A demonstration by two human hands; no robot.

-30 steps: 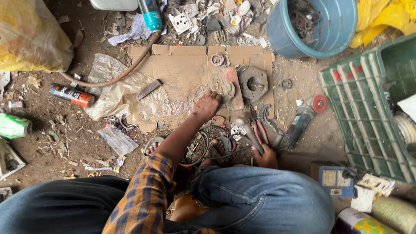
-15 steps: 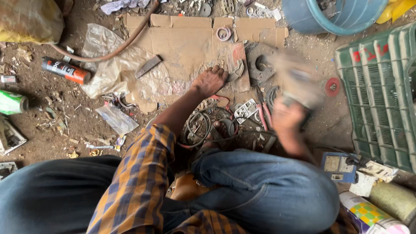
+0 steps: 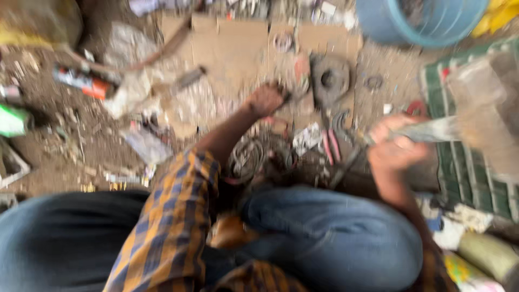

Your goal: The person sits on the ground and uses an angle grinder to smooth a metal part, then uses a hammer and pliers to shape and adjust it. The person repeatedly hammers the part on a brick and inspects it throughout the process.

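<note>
Hammer raised over a small part pinned to cardboard on a workshop floor

Your left hand (image 3: 266,99) presses down on a small dark part (image 3: 289,94), fingers closed on it, holding it steady on the cardboard sheet (image 3: 232,51); your right hand (image 3: 397,145) is clamped around a hammer (image 3: 476,116), lifted clear near the green crate (image 3: 459,162). Hands well apart; motion blur hides what the part is. Red-handled pliers (image 3: 330,146) lie between them

blue bucket (image 3: 416,24) far above the right hand; orange spray can (image 3: 81,82) well left of the left hand.
</note>
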